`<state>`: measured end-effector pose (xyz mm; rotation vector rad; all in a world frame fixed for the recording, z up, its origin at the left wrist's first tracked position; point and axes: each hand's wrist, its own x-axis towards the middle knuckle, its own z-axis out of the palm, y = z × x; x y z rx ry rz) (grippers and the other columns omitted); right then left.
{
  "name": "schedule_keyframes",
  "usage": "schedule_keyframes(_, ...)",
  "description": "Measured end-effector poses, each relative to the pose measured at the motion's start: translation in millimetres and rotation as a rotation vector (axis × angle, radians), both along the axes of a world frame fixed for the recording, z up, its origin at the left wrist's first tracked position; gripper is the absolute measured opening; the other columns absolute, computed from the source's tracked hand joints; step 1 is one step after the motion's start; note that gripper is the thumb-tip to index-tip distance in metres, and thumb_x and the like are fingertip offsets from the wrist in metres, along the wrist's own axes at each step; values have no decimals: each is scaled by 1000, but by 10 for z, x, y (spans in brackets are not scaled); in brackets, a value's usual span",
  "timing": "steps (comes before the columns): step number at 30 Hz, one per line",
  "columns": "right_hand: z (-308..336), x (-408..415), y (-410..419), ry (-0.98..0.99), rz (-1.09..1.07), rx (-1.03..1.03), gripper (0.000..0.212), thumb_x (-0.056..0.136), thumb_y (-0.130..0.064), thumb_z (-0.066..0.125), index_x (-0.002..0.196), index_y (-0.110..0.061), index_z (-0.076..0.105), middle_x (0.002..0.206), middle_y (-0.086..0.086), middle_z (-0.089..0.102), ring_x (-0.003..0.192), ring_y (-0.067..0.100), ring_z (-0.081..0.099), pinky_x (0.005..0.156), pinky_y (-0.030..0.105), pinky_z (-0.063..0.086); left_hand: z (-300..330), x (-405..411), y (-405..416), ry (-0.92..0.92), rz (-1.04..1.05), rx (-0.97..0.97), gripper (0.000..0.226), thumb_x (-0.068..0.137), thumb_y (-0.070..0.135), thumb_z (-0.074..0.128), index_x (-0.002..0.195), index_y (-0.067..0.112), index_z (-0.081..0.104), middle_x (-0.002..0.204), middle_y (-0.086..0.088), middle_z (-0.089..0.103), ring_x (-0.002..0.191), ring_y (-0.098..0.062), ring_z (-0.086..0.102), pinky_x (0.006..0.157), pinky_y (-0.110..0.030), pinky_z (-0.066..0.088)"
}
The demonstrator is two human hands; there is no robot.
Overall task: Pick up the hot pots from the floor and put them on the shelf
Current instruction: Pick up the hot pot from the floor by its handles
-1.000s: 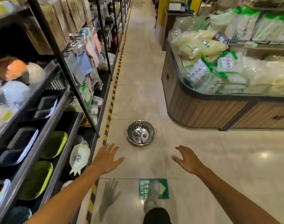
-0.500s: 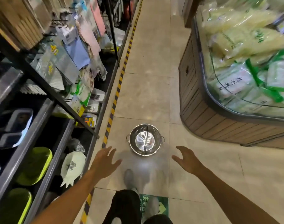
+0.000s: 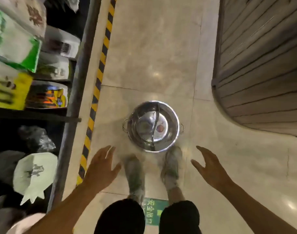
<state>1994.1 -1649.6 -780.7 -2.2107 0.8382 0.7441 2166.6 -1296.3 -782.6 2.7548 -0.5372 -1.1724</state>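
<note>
A shiny steel hot pot (image 3: 153,126) with a curved divider and two small side handles stands on the tiled floor, just in front of my two shoes. My left hand (image 3: 100,168) hovers open below and to the left of the pot, fingers spread, palm down. On the other side, my right hand (image 3: 207,168) is open too, below and to the right of the pot. Neither hand touches it. The dark metal shelf (image 3: 71,102) runs along the left.
Boxed goods (image 3: 14,46) and a white fish-shaped dish (image 3: 33,174) fill the shelf's levels. A yellow-black hazard stripe (image 3: 98,81) marks the floor beside it. A curved wooden display counter (image 3: 262,73) bounds the aisle on the right. A green floor sign (image 3: 152,211) lies between my legs.
I have walked up to the pot and tilted my view down; it now lies right at my feet. Both hands stay open and empty, lower and nearer to the pot's sides.
</note>
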Motion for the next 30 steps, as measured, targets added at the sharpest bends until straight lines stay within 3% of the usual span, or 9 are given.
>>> schedule_keyframes(6,-1786,196,-154,43,-5,44,70,92,-34,65,151,-13,34,154,10,38,140,29,36,113,35,26,-1763,81,-97,58,83,24,74,92,43,58,153,14,28,160,-12,30,146,-33,26,119,-44,25)
schedule_keyframes(9,-2463,344,-204,23,-90,63,76,89,-33,69,152,-13,30,154,11,38,138,28,37,107,31,30,-2535,207,-128,44,84,25,79,90,45,61,153,10,28,159,-18,29,145,-38,27,117,-50,27)
schedule_keyframes(14,-3354,628,-266,-53,-231,66,102,80,-47,71,157,-17,11,162,11,19,145,29,29,114,44,34,-3375,542,-364,41,311,-16,104,81,61,61,156,16,6,158,-19,25,143,-38,28,113,-50,31)
schedule_keyframes(18,-3818,725,-351,-135,-335,19,105,82,-38,77,158,-20,6,165,3,14,146,26,29,112,41,38,-3717,729,-612,-20,497,-118,120,68,66,65,157,19,0,155,-18,29,139,-37,35,108,-52,38)
schedule_keyframes(22,-4014,737,-427,-143,-341,25,102,82,-33,79,156,-20,11,153,4,40,125,24,54,98,42,53,-3928,754,-719,-43,551,-189,111,74,50,75,156,20,6,154,-15,29,134,-38,42,106,-52,45)
schedule_keyframes(25,-3995,689,-452,-195,-343,-28,94,80,-37,80,153,-22,22,119,0,64,94,14,66,79,21,55,-3949,732,-709,-91,573,-225,104,74,39,81,154,19,16,145,-16,39,121,-35,50,95,-41,53)
schedule_keyframes(27,-3885,655,-462,-235,-347,-46,88,80,-37,80,150,-22,29,93,-11,64,78,2,64,64,3,46,-3850,723,-655,-97,560,-247,102,70,43,82,151,21,23,133,-16,48,102,-27,54,74,-21,48)
schedule_keyframes(30,-3547,640,-475,-239,-363,-7,84,81,-35,80,149,-21,32,84,-14,59,76,-13,59,58,-2,42,-3486,722,-575,-94,536,-270,106,64,53,78,150,19,27,120,-15,52,91,-22,51,65,-20,38)
